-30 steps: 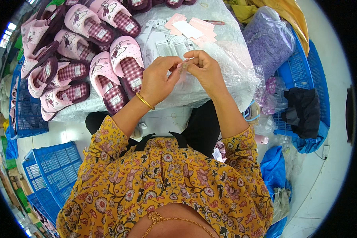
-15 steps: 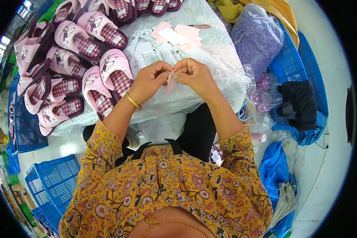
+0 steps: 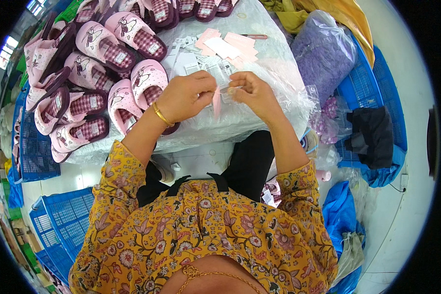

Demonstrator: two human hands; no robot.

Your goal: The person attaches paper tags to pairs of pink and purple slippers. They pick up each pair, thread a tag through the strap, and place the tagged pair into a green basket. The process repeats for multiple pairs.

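Over the near part of the plastic-covered table, both of my hands are raised close together. Pinched in my left hand (image 3: 190, 97), which has a gold bangle at its wrist, is a pink paper tag (image 3: 217, 103), hanging down and blurred by motion. A short way to its right, my right hand (image 3: 255, 94) has thumb and forefinger pressed together; anything between them is too small to make out. Just beyond the hands lie pink cards (image 3: 241, 43), a white card (image 3: 222, 48) and a scatter of white printed labels (image 3: 185, 62). Pink slippers (image 3: 149, 81) lie beside my left forearm.
More pink slippers with checked insoles (image 3: 97, 41) are heaped on the table's left side. A pen-like stick (image 3: 256, 36) lies behind the cards. On the right stand a blue crate (image 3: 360, 88), a bag of purple material (image 3: 323, 46) and a black cloth (image 3: 371, 132). Blue crates (image 3: 66, 220) stand lower left.
My hands, together at the pink tag before, have come apart. The right hand has moved to the right, and the tag stays with the left hand. The whole view has shifted slightly.
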